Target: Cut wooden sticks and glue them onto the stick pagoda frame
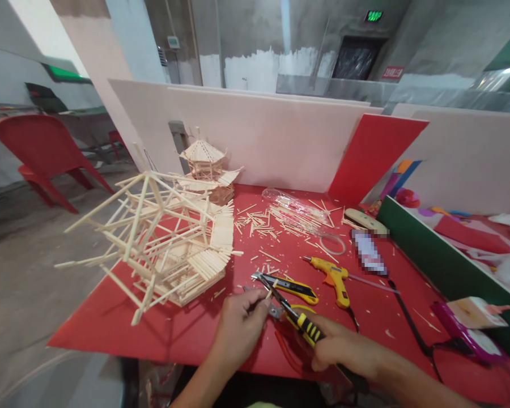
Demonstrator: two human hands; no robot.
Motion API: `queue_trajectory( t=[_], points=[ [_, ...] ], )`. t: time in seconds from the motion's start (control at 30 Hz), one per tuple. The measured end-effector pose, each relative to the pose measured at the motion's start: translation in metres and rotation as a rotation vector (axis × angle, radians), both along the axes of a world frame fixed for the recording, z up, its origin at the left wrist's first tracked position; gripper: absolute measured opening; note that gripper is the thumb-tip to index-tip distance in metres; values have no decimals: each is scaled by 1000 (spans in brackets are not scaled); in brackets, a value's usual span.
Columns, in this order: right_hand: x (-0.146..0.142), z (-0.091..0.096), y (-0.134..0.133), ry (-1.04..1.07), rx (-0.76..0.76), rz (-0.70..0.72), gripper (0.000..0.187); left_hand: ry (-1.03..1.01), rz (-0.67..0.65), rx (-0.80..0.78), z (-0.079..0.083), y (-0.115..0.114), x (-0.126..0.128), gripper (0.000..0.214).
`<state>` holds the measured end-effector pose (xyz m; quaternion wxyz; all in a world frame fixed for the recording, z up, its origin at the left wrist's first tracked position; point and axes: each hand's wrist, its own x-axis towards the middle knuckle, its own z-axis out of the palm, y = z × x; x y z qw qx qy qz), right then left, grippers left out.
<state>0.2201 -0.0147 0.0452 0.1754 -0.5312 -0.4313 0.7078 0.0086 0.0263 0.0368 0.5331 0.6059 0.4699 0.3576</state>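
Work, as the head camera had it, seemed to be at a trimming step on one short stick. That stick was above the near part of the red tabletop, its lower end in the left hand, whose grip was closed to a pinch between thumb and fingers. The right hand had its grip wrapped around a yellow-and-black hand tool; the tool's dark end crossed at the stick, though whether it bit into the wood could not be told. Just beyond lay a craft knife, and to its right a yellow glue gun. Left of the hands stood an openwork stick frame, with a pagoda-like model behind it; loose sticks were strewn farther back. The next move probably called for a steady pinch, the tool squared to the stick, and fingertips kept clear of its edge.
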Motion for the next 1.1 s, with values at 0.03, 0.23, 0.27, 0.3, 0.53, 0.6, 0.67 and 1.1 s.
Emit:
queue_trajectory(
  t=[0.03, 0.23, 0.27, 0.3, 0.53, 0.6, 0.67, 1.1],
  points=[
    [0, 0, 0, 5, -5, -2, 73, 9, -5, 9, 1, 0, 0, 31],
    [-2, 1, -1, -16, 59, 12, 72, 73, -9, 78, 1, 1, -2, 31],
    [-2, 1, -1, -30, 80, 18, 72, 81, -13, 91, 1, 1, -2, 32],
    [-2, 0, -1, -45, 99, 24, 72, 88, -19, 106, 1, 1, -2, 32],
    [-9, -10, -7, -35, 99, -64, 75, 122, -24, 175, 11, 0, 0, 37],
    [-10, -11, -8, -7, 105, -52, 77, 115, -20, 173, 11, -1, 2, 36],
    [-10, -10, -7, -20, 137, -42, 80, 81, -20, 147, 10, 0, 3, 35],
    [-19, 1, -4, 47, 262, 10, 84, -320, -171, -416, 12, 4, -7, 38]
  ],
)
